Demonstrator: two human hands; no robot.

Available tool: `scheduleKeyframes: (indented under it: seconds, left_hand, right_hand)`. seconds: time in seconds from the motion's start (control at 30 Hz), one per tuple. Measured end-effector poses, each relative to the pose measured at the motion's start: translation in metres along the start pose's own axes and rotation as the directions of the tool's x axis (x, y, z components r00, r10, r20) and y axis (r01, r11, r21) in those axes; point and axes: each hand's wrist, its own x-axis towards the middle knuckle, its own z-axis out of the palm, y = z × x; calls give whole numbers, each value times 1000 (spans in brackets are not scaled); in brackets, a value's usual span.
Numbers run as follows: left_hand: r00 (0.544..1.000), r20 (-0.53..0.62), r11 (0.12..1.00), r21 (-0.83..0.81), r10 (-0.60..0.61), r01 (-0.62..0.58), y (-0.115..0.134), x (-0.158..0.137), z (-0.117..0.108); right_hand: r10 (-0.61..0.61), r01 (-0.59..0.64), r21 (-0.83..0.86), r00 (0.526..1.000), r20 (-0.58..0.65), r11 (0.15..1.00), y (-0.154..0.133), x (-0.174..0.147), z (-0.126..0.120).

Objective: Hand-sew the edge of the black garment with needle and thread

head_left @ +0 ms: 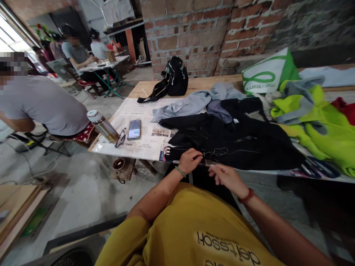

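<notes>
A black garment [222,138] lies along the front edge of the table. My left hand [190,161], wearing a green bead bracelet, is closed with its fingertips pinching the garment's near edge. Just to its right, my right hand [226,179] hovers in front of the table edge with thumb and forefinger pressed together. Something small and thin seems to be in that pinch, too fine to name. A pale thread [221,151] loops over the black cloth near both hands. Beyond the garment is a grey cloth [188,104].
On the table's left stand a steel flask [103,126], glasses [121,138] and a phone [134,129]. A black bag [177,77] is at the back. Rightward lie a green-white bag [266,74], yellow-green clothing [318,122] and scissors [316,168]. A person [52,92] sits at left.
</notes>
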Motion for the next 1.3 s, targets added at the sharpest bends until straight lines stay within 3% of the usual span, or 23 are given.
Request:
scheduleKeyframes:
  seconds: [0.13,0.33,0.63,0.8,1.0,1.3]
  left_hand:
    - [998,37,998,-31,49,-47,0,0,-2]
    - [990,112,995,-60,81,-74,0,2,-5]
    - [992,110,998,29,56,-59,0,0,-2]
    - [972,227,991,103,58,-83,2,3,-5]
    - [950,306,980,166,55,-110,4,5,-8]
    - [977,214,991,125,9,-37,4,2,-3]
  right_hand:
    - [60,-65,165,998,33,984,6,6,23]
    - [89,-85,335,996,4,938,-6,20,28]
    - [107,-103,398,994,13,912,0,2,35]
    - [112,-137,400,990,87,906,2,10,34]
    - [110,-96,385,994,-16,918,2,18,35]
    - [84,-78,364,996,-1,928,7,12,35]
